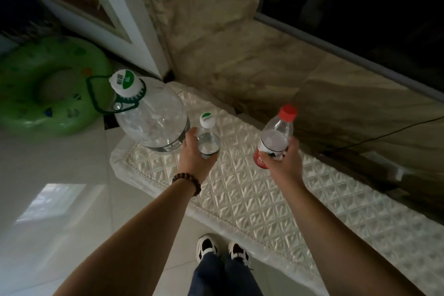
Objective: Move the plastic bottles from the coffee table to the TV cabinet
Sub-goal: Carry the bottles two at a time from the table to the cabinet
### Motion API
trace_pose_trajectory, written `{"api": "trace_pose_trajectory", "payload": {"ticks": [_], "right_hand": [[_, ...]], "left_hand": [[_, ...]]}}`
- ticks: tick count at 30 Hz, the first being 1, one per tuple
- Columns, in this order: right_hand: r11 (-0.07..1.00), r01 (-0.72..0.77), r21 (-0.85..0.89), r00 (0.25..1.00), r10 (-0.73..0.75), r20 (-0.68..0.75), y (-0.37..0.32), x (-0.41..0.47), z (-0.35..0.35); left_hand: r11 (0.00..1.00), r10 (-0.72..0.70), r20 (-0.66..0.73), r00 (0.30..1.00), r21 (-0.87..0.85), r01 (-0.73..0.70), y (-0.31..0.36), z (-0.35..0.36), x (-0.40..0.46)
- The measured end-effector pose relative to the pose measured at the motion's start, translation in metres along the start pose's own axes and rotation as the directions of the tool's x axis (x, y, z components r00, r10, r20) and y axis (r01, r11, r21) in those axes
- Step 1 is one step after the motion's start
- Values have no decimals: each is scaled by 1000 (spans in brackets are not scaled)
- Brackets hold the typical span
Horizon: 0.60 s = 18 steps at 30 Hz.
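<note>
At centre frame, on the quilted cover of the TV cabinet (252,190), the left hand (195,158) wraps its fingers around a small clear bottle (208,138) whose white-and-green cap print is too blurred to read. Just left stands a large jug (151,115), cap marked "6L". At right, the right hand (282,163) grips a red-capped bottle (276,137), its red label unreadable.

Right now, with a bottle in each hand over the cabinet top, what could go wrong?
The left hand holds the small bottle close beside the large jug; setting it down could knock the jug. The right hand holds the red-capped bottle tilted above the quilted cover; released at that angle, it might tip. The padded surface may also leave bottles unsteady.
</note>
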State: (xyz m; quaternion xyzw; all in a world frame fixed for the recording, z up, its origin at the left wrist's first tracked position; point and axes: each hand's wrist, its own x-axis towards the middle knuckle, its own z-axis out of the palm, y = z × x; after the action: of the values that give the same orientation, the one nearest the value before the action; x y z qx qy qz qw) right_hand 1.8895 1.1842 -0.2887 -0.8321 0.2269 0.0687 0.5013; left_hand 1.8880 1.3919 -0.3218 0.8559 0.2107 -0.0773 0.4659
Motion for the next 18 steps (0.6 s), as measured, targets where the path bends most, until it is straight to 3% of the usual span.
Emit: {"api": "trace_pose_trajectory", "payload": {"ticks": [9,18], "right_hand": [[993,116,-33,993,-116,3,54,58,49],[983,156,-101,987,-152,49,82,65,78]], "left_hand": [[995,97,-59,994,40,-95,-38,61,51],[988,140,-44,989,65,-137,-55,67,49]]}}
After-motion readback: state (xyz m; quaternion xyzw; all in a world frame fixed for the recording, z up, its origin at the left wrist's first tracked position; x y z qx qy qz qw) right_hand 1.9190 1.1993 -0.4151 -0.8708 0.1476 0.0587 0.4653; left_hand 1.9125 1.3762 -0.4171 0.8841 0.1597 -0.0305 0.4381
